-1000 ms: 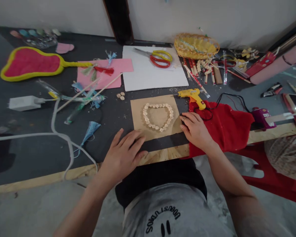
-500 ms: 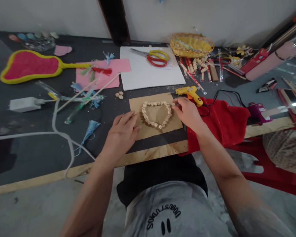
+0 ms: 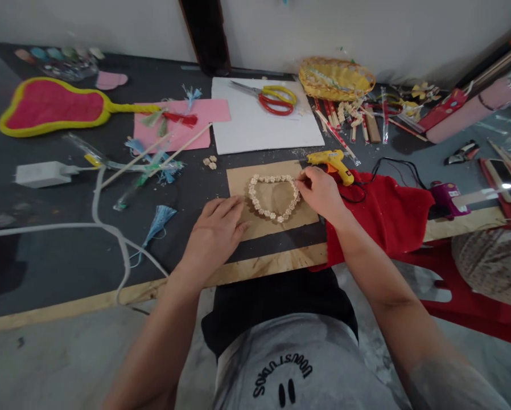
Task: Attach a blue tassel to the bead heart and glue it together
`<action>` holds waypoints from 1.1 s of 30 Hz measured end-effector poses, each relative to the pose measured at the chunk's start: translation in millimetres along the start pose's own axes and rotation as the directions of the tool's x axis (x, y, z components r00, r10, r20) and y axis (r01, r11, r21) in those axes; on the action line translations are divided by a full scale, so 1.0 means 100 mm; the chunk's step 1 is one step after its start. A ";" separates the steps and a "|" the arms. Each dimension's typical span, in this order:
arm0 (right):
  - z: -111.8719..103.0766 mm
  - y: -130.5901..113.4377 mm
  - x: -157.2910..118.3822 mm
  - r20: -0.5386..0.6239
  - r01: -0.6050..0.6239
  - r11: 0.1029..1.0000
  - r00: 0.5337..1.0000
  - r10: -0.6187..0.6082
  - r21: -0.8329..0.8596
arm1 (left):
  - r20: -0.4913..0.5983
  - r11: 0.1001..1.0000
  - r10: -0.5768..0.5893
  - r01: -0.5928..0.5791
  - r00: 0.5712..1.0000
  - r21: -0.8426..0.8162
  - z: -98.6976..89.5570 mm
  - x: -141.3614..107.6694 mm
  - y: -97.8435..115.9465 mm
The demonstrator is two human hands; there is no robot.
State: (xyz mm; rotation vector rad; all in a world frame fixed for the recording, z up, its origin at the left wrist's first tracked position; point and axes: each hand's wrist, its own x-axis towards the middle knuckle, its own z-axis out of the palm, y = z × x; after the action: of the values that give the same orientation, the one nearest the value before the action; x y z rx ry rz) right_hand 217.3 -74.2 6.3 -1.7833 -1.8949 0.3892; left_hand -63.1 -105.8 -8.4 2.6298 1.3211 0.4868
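Note:
A ring of small cream flower-shaped pieces (image 3: 281, 217), roughly heart-shaped, lies on a brown cardboard sheet (image 3: 238, 177). My left hand (image 3: 217, 230) rests on the cardboard's left side, fingers spread, holding nothing. At the ring's upper right edge is my right hand (image 3: 319, 191), thumb and fingers pinched together at the flower pieces; whether something is between the fingertips is too small to tell. A yellow glue gun (image 3: 333, 165) lies just behind my right hand, beside a red cloth (image 3: 383, 213). Several loose cream pieces (image 3: 210, 163) sit left of the cardboard.
Behind are a white board (image 3: 268, 132) with scissors (image 3: 276, 101) and a yellow basket (image 3: 336, 80). Leftward lie a pink and yellow fan-shaped piece (image 3: 59, 107), tassels (image 3: 159, 221) and white cables (image 3: 123, 250). A pink bottle (image 3: 473, 111) lies at right.
My right hand's fingertips have closed in on the ring's upper right edge. My left hand lies flatter on the cardboard. The view has shifted slightly.

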 end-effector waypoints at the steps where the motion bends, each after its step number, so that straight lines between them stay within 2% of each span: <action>1: -0.01 0.00 -0.01 -0.008 0.002 1.000 1.000 -0.002 0.013 | -0.001 1.000 -0.007 0.007 1.000 -0.011 -0.01 0.00 0.00; 5: -0.05 0.05 -0.08 -0.052 0.029 0.998 0.998 -0.026 0.059 | 0.010 0.999 -0.019 0.019 1.000 -0.039 -0.05 0.02 -0.03; 13: -0.05 0.08 -0.17 -0.004 0.002 1.000 1.000 -0.002 -0.005 | 0.014 1.000 -0.025 0.025 1.000 0.016 -0.04 0.01 -0.04; 19: -0.03 0.07 -0.15 -0.001 0.014 1.000 1.000 -0.015 -0.017 | -0.009 1.000 -0.001 0.001 1.000 0.031 -0.04 -0.02 0.04; 24: -0.09 0.09 -0.30 -0.032 0.047 0.999 0.998 -0.046 0.022 | -0.009 1.000 0.007 -0.007 1.000 0.029 -0.04 -0.07 0.18; 26: -0.11 0.06 -0.41 -0.033 0.091 0.995 0.995 -0.089 0.046 | -0.026 1.000 -0.001 0.002 1.000 0.023 -0.02 -0.08 0.24; 29: -0.12 -0.02 -0.57 -0.029 0.241 0.970 0.970 -0.241 0.026 | -0.076 1.000 0.010 -0.009 0.997 0.011 0.02 -0.10 0.32; 31: -0.10 -0.10 -0.64 0.008 0.331 0.943 0.944 -0.331 -0.017 | -0.113 0.999 0.041 -0.041 0.993 0.004 0.05 -0.10 0.36; 33: -0.08 -0.18 -0.67 0.058 0.370 0.927 0.928 -0.367 -0.054 | -0.139 0.997 0.073 -0.072 0.988 0.011 0.07 -0.11 0.39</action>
State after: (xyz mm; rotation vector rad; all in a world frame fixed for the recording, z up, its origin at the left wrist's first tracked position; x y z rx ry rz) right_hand 207.5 -142.7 11.3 -1.4180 -2.2406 0.2361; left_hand -37.3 -138.0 -6.3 2.6997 1.2696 0.6905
